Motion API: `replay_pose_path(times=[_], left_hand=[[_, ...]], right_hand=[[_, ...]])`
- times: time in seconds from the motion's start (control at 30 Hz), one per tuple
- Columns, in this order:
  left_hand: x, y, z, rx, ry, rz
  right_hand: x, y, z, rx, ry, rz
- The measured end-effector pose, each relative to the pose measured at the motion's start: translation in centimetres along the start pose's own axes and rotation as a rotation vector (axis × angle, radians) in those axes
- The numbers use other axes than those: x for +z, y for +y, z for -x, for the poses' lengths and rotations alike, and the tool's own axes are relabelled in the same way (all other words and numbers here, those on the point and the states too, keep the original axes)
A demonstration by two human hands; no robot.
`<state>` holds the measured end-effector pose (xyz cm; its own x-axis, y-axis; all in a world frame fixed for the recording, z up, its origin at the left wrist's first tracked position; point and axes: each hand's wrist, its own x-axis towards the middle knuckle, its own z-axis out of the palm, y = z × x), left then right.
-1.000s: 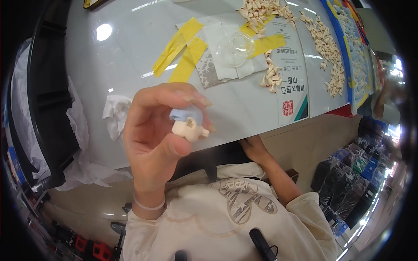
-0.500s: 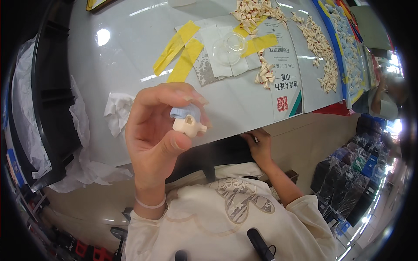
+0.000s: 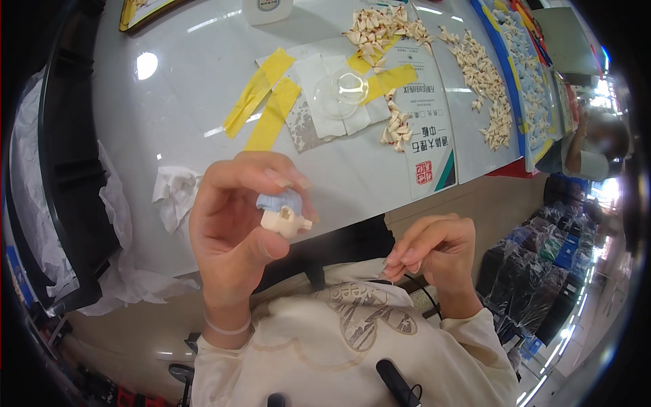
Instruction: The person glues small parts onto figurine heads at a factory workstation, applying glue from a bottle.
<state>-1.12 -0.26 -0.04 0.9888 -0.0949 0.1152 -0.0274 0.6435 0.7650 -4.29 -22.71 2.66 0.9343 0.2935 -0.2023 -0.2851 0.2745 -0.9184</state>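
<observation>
My left hand (image 3: 227,230) pinches a small cream and light blue plastic figurine part (image 3: 281,217) between thumb and fingers, above the table's near edge. The blue part sits on top like a cap; a square opening and a short stub show on the cream part. Over my lap, to the right, my right hand (image 3: 444,251) is raised with thumb and fingertips pressed together. Something thin may lie at those fingertips, too small to make out. Beyond the left hand, a round clear dish (image 3: 332,102) rests on white paper (image 3: 319,74).
Yellow tape strips (image 3: 261,88) hold down the paper. Small cream pointed pieces (image 3: 373,37) lie heaped at the back, with more (image 3: 485,74) to the right. A blue-edged tray (image 3: 536,88) holds light blue parts. Crumpled tissue (image 3: 175,193) and a black rack (image 3: 68,169) are left. Another person (image 3: 600,146) sits far right.
My right hand has risen from below the table's edge and its fingers have come together. The left hand still holds the figurine part, slightly lower in view. The whole view has shifted a little.
</observation>
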Motion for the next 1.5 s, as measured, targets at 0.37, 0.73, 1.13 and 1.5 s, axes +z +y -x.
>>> replay_pose_path(times=[0.37, 0.73, 1.13, 1.5], left_hand=[[0.3, 0.2, 0.1, -0.057, 0.024, 0.098], [-0.2, 0.5, -0.3, -0.122, -0.041, 0.169], [-0.7, 0.3, -1.0, -0.167, -0.119, 0.09], [-1.2, 0.3, -1.3, -0.19, -0.154, 0.136]], right_hand=[[-0.1, -2.2, -3.9, -0.242, -0.073, -0.028], [0.6, -5.6, -8.7, -0.294, 0.061, 0.569], [1.9, -7.8, -14.9, -0.246, -0.191, 1.142], [2.7, -7.2, -15.6, -0.347, -0.206, 1.269]])
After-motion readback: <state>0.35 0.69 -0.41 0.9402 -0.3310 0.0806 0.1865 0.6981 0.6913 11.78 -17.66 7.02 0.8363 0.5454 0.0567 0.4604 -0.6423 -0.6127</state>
